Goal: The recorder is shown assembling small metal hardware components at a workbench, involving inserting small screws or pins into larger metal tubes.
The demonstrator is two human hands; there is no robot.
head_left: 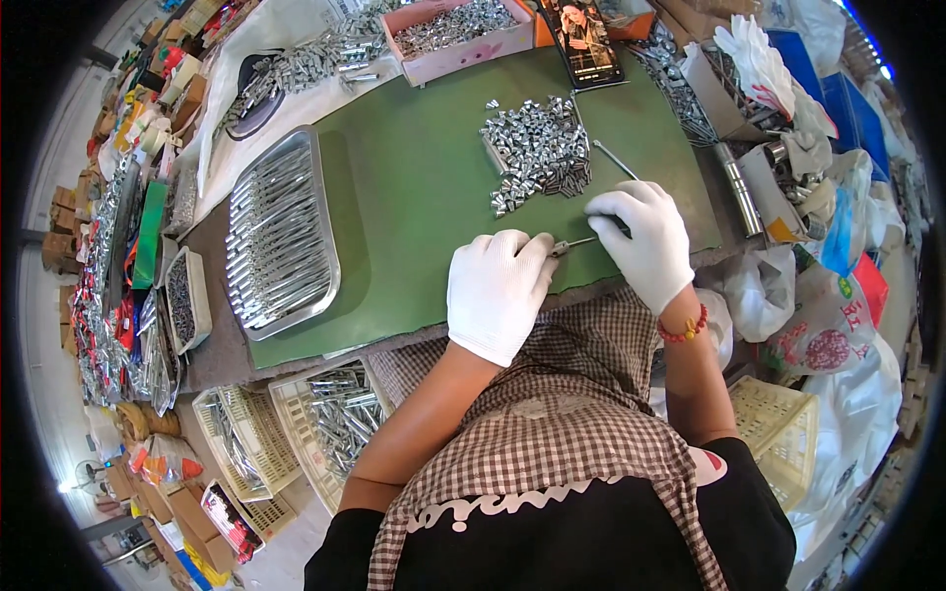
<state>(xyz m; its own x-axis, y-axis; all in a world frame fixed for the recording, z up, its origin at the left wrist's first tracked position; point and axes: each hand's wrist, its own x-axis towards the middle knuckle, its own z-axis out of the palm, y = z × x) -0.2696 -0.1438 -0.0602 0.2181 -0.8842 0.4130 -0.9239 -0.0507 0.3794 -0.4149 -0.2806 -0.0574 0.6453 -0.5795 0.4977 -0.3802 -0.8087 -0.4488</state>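
My left hand [501,294], in a white knit glove, is closed with thumb and forefinger pinching a small metal part with a thin rod [579,242] pointing right. Just beyond the rod's tip, my right hand [645,236], gloved the same way, has its fingers curled in; what they grip is hidden. A thin metal rod [615,160] with a small end knob runs up to the back of my right hand; whether it is held or lying there I cannot tell. A pile of small shiny metal sleeves and pins [537,148] lies on the green mat [414,167] beyond my hands.
At the left, a metal tray [330,246] holds rows of slim metal parts. Far back stand a pink box [473,47] of small parts and a phone [583,44]. A thick metal cylinder [739,192] lies at the right edge. Plastic baskets [286,389] flank my lap.
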